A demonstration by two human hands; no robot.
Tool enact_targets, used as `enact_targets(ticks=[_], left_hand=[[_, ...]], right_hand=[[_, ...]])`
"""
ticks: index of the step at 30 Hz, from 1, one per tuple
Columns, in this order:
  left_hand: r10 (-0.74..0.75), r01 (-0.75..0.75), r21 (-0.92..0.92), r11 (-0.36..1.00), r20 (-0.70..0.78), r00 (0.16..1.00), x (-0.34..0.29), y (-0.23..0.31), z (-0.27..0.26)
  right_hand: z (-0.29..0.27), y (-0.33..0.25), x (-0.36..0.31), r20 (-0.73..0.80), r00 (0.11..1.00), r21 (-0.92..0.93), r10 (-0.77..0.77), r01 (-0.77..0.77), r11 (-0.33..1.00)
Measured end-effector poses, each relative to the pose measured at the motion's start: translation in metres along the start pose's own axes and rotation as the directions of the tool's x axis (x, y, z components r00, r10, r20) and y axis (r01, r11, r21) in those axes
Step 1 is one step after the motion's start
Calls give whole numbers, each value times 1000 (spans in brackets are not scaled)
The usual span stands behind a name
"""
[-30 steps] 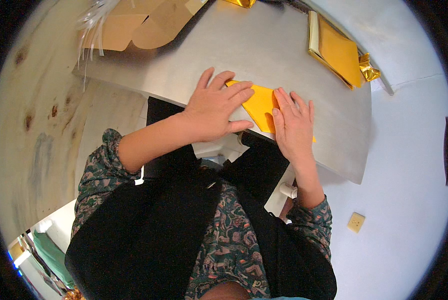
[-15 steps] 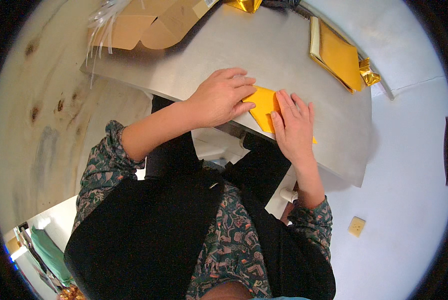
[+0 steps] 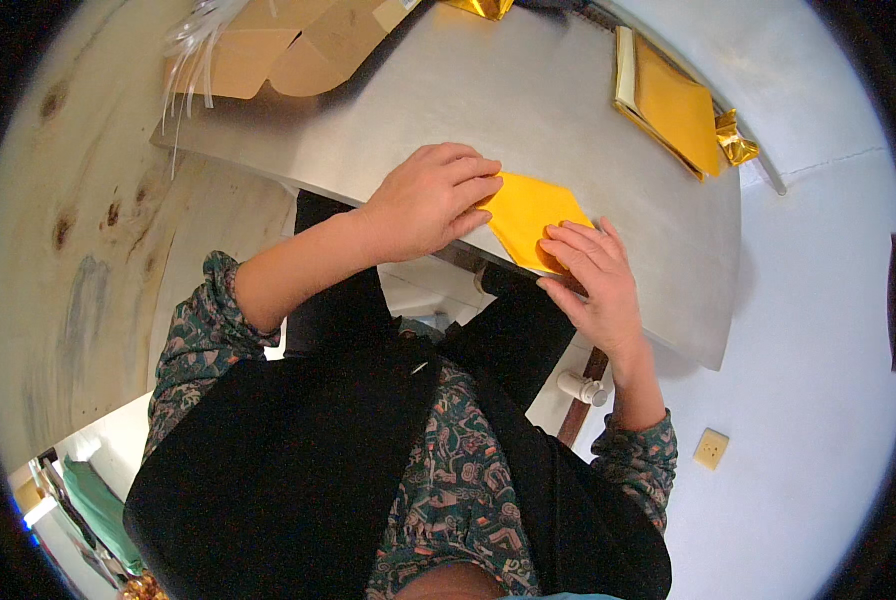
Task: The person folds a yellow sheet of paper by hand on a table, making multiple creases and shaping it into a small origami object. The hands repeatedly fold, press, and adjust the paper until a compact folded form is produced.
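Note:
A folded sheet of yellow paper (image 3: 533,207) with angled corners lies on the table near its front edge. My left hand (image 3: 433,200) is closed at the sheet's left end, fingers curled and pinching its corner. At the lower right side is my right hand (image 3: 600,285), its fingertips resting on top of the paper. The thumb of that hand stands apart from the fingers, by the table edge. The right fingers cover part of the paper's right end.
The grey table (image 3: 388,140) holds an open cardboard box (image 3: 298,50) with clear plastic strips (image 3: 196,60) at the far left. A stack of gold paper (image 3: 668,100) sits far right, beside a shiny gold folded piece (image 3: 736,140). Another gold piece (image 3: 483,6) is at the back.
My right hand has drawn down and right, its fingers going from lying flat over the paper to resting at its edge, so more paper shows. My left hand stays at the left end.

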State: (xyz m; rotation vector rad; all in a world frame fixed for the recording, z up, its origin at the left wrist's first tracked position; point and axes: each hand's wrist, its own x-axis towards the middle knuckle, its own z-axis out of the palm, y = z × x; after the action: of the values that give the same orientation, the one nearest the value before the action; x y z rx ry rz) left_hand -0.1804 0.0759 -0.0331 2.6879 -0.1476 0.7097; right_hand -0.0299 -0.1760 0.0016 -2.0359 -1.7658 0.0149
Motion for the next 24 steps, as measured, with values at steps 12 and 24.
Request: enact_targets(ticks=[12,24], left_hand=[[-59,53,77,996,80,995,-7,38,-9],[-81,78,38,996,110,991,-5,60,-6]], right_hand=[[-35,22,19,29,993,-151,-114,117,982],[-18,41,77,-10,996,-191,-84,80,978]])
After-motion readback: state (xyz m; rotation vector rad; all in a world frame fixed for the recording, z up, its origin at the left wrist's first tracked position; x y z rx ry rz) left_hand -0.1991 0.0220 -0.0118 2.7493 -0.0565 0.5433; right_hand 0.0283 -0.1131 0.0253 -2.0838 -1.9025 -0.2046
